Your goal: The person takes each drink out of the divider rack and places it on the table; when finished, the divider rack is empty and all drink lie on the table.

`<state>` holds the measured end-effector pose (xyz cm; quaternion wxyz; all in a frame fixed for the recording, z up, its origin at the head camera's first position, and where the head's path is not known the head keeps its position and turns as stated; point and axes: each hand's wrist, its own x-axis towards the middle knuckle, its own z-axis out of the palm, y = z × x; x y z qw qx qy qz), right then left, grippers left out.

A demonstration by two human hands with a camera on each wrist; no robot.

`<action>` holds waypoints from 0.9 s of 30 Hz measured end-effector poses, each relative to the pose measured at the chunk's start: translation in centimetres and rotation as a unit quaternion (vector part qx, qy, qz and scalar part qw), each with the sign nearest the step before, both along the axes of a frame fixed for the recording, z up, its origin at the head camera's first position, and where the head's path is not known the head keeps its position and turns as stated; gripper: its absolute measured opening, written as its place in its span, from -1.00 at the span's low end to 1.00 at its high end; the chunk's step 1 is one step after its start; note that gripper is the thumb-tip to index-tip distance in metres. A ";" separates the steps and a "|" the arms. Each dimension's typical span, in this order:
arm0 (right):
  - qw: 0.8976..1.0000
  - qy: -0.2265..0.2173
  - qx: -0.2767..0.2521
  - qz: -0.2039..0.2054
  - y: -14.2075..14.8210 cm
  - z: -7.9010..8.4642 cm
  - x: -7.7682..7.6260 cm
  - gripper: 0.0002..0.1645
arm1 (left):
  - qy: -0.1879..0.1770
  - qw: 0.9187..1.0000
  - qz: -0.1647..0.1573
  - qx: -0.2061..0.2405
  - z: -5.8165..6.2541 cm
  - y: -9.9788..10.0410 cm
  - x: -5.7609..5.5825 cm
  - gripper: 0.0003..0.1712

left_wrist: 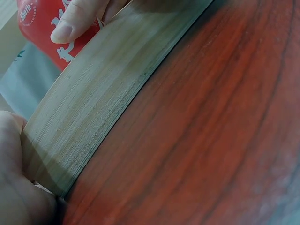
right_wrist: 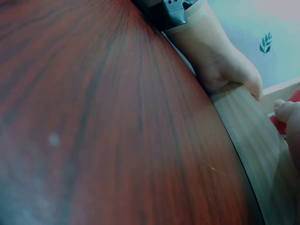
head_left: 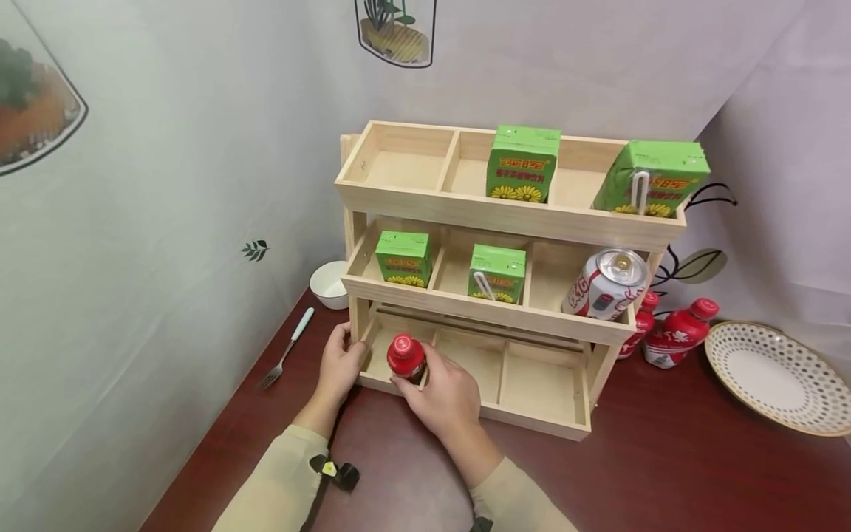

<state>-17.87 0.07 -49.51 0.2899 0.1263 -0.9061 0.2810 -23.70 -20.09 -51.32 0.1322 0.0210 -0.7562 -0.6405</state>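
A red-capped bottle (head_left: 405, 357) stands in the bottom-left compartment of a three-tier wooden rack (head_left: 505, 216). My right hand (head_left: 448, 391) holds this bottle between thumb and fingers from its right side. In the left wrist view, the red bottle (left_wrist: 40, 28) shows white lettering behind the rack's front board (left_wrist: 101, 70). My left hand (head_left: 340, 363) grips the rack's lower left end. The right wrist view shows the left hand (right_wrist: 229, 68) bent around that board's corner, its fingertips mostly hidden.
Green drink cartons (head_left: 521, 164) stand on the upper two tiers, with a can (head_left: 606, 284) at middle right. Two red bottles (head_left: 679, 332) and an oval plate (head_left: 764, 377) are right of the rack. A fork (head_left: 289, 347) and white bowl (head_left: 329, 285) lie left, near the wall.
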 end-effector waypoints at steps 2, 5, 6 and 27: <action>1.000 0.005 -0.001 -0.001 0.0 0.0 0.1 -0.27 | -0.001 1.000 -0.001 0.002 0.0 0.1 0.1 -0.58; 1.000 0.014 -0.009 -0.005 0.0 0.0 0.2 -0.24 | 0.000 1.000 -0.001 0.004 0.0 0.2 0.0 -0.57; 1.000 0.018 -0.014 -0.005 0.1 0.1 0.2 -0.23 | 0.000 1.000 -0.001 0.005 0.0 0.2 0.0 -0.57; 0.973 0.111 -0.162 0.123 1.1 0.0 1.0 -0.11 | -0.015 1.000 -0.020 0.000 3.1 0.5 1.6 -0.53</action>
